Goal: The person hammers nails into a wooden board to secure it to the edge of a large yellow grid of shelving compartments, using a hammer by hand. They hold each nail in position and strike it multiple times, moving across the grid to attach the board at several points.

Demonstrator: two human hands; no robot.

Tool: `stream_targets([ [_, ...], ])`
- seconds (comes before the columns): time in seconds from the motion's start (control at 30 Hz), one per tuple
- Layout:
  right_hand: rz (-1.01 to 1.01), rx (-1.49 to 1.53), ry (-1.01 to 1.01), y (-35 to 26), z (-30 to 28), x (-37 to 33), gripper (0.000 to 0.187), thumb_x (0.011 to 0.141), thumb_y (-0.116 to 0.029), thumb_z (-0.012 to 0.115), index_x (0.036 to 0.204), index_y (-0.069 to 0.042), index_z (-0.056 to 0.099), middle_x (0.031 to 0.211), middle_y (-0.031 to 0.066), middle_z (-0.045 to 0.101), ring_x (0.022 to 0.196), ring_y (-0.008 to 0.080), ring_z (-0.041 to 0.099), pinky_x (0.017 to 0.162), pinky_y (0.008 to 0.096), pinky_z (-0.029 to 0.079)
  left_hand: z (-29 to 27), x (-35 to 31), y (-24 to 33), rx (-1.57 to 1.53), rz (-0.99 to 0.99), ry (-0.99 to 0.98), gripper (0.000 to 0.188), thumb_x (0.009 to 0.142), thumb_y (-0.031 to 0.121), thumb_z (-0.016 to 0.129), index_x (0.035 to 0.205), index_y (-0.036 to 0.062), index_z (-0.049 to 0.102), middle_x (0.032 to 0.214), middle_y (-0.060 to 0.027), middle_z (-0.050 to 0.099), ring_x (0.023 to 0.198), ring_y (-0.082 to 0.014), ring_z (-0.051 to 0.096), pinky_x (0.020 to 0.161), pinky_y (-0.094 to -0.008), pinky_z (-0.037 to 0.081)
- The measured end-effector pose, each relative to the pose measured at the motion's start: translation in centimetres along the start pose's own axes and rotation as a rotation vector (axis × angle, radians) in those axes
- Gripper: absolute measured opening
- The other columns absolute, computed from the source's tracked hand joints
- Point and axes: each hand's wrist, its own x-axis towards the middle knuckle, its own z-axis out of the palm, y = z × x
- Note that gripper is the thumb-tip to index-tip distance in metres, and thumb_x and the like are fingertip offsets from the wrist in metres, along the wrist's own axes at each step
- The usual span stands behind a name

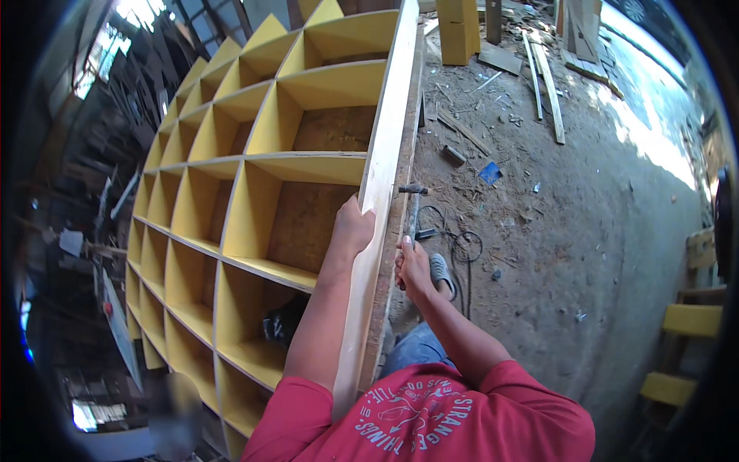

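Note:
My right hand [414, 267] is wrapped round the handle of a hammer [413, 189], whose dark head is just past the outer edge of a long pale wooden board [382, 158]. That board runs along the right side of a yellow grid-like shelf unit [308, 165]. My left hand [356, 225] grips the board's inner edge, with its thumb side showing and most of its fingers hidden. A small nail-like piece may stand near the hammer head, too small to make out.
Inside a lower compartment sits a dark object [279, 325]. The dirt floor [554, 254] holds wood scraps, a blue piece [490, 173], a black cord [466, 248] and long strips [548, 92]. A yellow post [457, 31] stands at the far end. Dark boards [142, 85] lean at left.

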Motion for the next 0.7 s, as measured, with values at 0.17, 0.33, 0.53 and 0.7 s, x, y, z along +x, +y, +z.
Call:
stream_targets([
  [0.17, -0.182, 0.054, 0.143, 1.2, 1.9, 0.7, 0.037, 0.113, -0.044, 0.048, 0.11, -0.008, 0.054, 0.066, -0.0004, 0.046, 0.043, 0.0103, 0.04, 0.036, 0.0293, 0.037, 0.0, -1.1, 1.6, 0.121, 0.081, 0.073, 0.044, 0.092, 0.018, 0.07, 0.127, -0.0081, 0.064, 0.122, -0.035, 0.069, 0.12, -0.0504, 0.065, 0.104, -0.0518, 0.051],
  [0.33, -0.225, -0.099, 0.158, 0.4, 2.2, 1.0, 0.035, 0.112, -0.041, 0.049, 0.103, -0.009, 0.056, 0.062, -0.003, 0.045, 0.044, 0.0092, 0.04, 0.036, 0.03, 0.036, 0.2, -1.4, 2.1, 0.185, 0.092, 0.088, 0.046, 0.092, 0.018, 0.069, 0.129, -0.0073, 0.062, 0.126, -0.0354, 0.068, 0.122, -0.0507, 0.063, 0.105, -0.0527, 0.05],
  [0.53, -0.448, 0.302, 0.441, -6.6, -3.5, -0.6, 0.042, 0.114, -0.048, 0.044, 0.1, -0.009, 0.051, 0.065, -0.0037, 0.045, 0.045, 0.0081, 0.04, 0.036, 0.0294, 0.035, -1.1, -1.2, 1.1, 0.213, 0.044, 0.083, 0.046, 0.091, 0.017, 0.067, 0.131, -0.0066, 0.06, 0.127, -0.0348, 0.068, 0.123, -0.0502, 0.063, 0.105, -0.0529, 0.051],
  [0.7, -0.488, 0.282, 0.907, -0.5, -2.2, 6.1, 0.046, 0.111, -0.05, 0.051, 0.096, -0.007, 0.056, 0.063, -0.0009, 0.049, 0.048, 0.0133, 0.049, 0.039, 0.0319, 0.04, 0.8, -0.8, 3.5, 0.223, 0.098, 0.042, 0.044, 0.092, 0.017, 0.067, 0.128, -0.0057, 0.061, 0.126, -0.0341, 0.068, 0.122, -0.0501, 0.064, 0.105, -0.0531, 0.051],
])
